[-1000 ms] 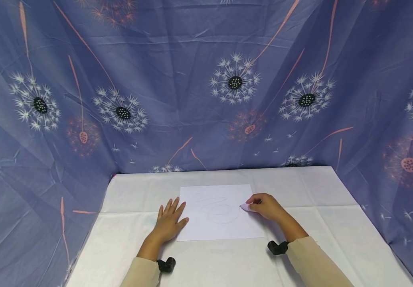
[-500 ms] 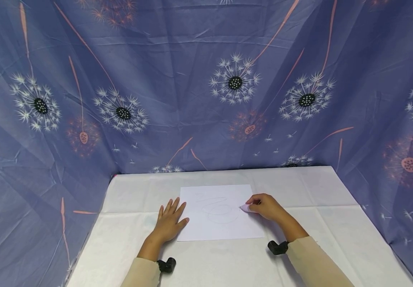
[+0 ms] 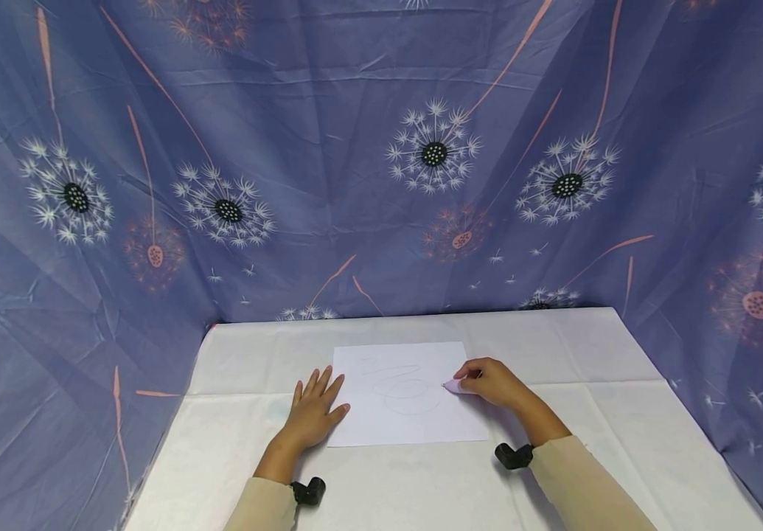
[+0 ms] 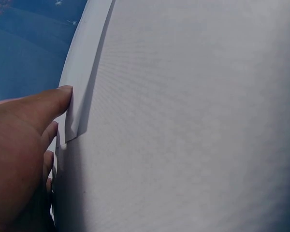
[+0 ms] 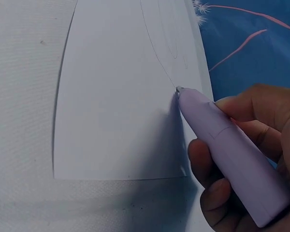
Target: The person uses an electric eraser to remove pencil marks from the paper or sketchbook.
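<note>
White tablecloth (image 3: 408,483), blue dandelion-print drape (image 3: 328,177) behind, left grip (image 3: 312,413) spread, right grip (image 3: 492,381) pinching lilac pen (image 5: 237,162)

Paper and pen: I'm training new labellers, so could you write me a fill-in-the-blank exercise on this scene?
1. The right hand grips a pen, while the left hand grips ____.
2. In the head view, the left hand is at the paper sheet's ____ edge.
3. The tablecloth under the sheet is coloured ____.

Missing words: nothing; left; white.
</note>
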Tool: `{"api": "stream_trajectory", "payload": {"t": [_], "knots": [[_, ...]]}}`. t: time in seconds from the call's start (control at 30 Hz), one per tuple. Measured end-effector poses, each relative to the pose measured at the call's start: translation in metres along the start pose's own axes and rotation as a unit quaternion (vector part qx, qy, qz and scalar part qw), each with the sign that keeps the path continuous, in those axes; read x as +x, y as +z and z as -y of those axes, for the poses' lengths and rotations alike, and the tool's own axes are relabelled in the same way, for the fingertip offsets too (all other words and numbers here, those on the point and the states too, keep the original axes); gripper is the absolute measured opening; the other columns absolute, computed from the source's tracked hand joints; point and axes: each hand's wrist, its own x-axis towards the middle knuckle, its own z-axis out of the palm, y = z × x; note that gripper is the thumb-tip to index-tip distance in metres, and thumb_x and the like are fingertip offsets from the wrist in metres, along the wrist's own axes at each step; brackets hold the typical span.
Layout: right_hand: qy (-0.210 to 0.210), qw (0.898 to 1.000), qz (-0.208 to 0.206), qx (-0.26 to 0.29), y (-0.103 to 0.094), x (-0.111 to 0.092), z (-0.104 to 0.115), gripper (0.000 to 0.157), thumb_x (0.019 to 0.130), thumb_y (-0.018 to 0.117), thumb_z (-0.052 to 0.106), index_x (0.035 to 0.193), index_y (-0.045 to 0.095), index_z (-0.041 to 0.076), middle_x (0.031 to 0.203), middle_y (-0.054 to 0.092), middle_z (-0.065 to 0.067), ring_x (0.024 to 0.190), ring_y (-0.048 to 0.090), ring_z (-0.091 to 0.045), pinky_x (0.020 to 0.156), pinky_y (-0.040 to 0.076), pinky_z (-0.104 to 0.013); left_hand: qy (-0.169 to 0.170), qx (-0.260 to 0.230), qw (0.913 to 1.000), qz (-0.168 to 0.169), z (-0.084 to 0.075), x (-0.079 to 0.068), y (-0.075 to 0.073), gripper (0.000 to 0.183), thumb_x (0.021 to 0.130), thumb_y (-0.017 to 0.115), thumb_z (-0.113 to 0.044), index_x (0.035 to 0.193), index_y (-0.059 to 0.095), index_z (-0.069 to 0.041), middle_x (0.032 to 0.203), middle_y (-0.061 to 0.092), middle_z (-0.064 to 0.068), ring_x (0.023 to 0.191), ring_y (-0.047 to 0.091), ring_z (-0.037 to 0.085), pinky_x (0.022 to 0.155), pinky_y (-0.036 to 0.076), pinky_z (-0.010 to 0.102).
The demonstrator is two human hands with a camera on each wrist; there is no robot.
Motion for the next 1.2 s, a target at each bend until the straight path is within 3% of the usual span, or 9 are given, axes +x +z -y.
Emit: {"api": "stream_trajectory", "payload": {"t": [0.73,1.2], "knots": [[0.004,1.000,-0.015,-0.004,0.0000,0.0013,-0.0012,0.013,0.090,0.072,0.017,0.099,0.078,0.012,0.077,0.064,0.000,0.068,0.055,-0.012,0.064,0.045,-0.025,-0.001,-0.007,1.0000,-0.004,-0.0004,-0.0007,0.0005,0.062,0.102,0.056,-0.040,0.156,0.041,-0.012,0.168,0.022,0.017,0.157,0.011,0.043,0.124,0.002,0.067],[0.001,1.000,0.022,0.016,-0.0032,-0.0064,-0.0019,0.013,0.086,0.072,0.016,0.096,0.079,0.013,0.080,0.064,-0.002,0.070,0.054,-0.012,0.061,0.046,-0.024,0.002,-0.003,1.0000,-0.006,0.0008,-0.0006,0.0011,0.062,0.102,0.055,-0.041,0.156,0.041,-0.013,0.169,0.022,0.017,0.157,0.011,0.043,0.124,0.002,0.067]]}}
